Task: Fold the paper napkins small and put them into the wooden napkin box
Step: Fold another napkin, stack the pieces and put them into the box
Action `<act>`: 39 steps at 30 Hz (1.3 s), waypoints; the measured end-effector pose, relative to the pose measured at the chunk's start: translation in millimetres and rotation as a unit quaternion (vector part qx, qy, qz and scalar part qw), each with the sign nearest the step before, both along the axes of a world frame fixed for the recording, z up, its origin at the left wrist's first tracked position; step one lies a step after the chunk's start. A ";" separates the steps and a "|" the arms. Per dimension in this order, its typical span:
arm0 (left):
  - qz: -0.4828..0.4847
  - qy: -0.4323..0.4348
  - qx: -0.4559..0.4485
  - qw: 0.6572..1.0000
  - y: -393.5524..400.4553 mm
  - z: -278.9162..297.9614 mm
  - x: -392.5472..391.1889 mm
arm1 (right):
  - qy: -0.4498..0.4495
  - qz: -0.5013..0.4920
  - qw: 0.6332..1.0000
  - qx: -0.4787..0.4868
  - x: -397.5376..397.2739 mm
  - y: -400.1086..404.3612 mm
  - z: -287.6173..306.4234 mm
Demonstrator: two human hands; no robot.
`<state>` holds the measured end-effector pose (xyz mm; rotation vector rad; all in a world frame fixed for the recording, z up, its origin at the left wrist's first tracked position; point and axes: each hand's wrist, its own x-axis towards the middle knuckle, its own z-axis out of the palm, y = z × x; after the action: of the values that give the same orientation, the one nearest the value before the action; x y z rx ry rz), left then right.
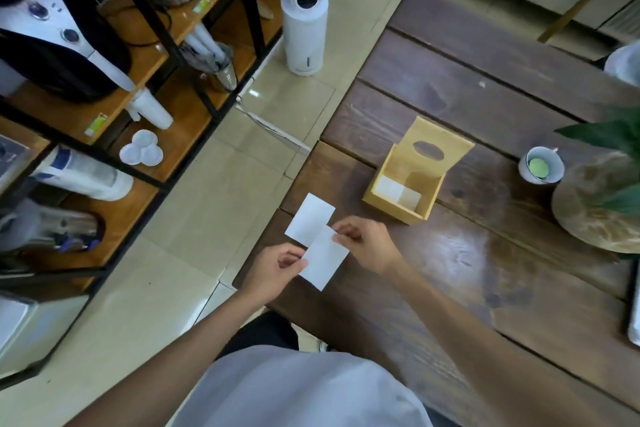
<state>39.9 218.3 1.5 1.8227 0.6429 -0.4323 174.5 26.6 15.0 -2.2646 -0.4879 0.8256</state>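
- A person stands at the corner of a dark plank surface [467, 253], both bare arms reaching forward, in a task that appears to be midway.
- The wooden napkin box [414, 177] sits on the surface beyond the hands, its lid with an oval slot tipped back and its cavity open to the camera.
- Inside the box, pale folded napkins [398, 192] already lie on the bottom, so part of the job looks done; how many are in there cannot be told.
- A second white napkin [310, 218] lies flat at the surface's edge, just beyond the hands and overlapped at one corner by the held piece. It reads as a rectangle waiting its turn; whether it is fully folded is unclear.
- The held napkin [325, 258], a white rectangle, hangs between the two hands just above the surface, near the box but well short of it.
- The left hand [277, 270] pinches the napkin's near-left edge between thumb and fingertips, the grip pressed together on the paper.
- The right hand [367, 243] pinches the far corner in the same way, fingers curled in.
- Judged from this, the held napkin needs a further fold or a straight drop into the box, and the one lying flat remains to be handled.
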 end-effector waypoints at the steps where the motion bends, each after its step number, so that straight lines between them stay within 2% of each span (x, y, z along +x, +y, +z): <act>1: 0.006 0.002 0.002 1.000 5.3 -3.2 4.5 | -0.003 -0.006 1.000 -0.007 6.0 7.7 -4.8; 9: 0.004 -0.002 0.075 0.997 36.9 -17.9 42.6 | -0.052 -0.041 0.997 -0.047 35.1 55.2 -25.6; 25: 0.013 0.015 0.089 0.996 49.7 -23.3 52.3 | -0.059 -0.093 0.992 -0.067 41.5 72.1 -39.5; 34: 0.036 0.052 0.108 0.992 45.2 -21.6 59.2 | -0.061 -0.118 0.988 -0.081 40.3 78.9 -38.4; 39: -0.005 0.079 0.182 0.980 40.2 -15.3 64.5 | -0.109 -0.087 0.980 -0.141 40.7 80.4 -33.5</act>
<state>104.4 258.5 -13.8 2.1529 0.8672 -0.4932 215.2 107.0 -18.5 -2.6327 -0.2761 0.5889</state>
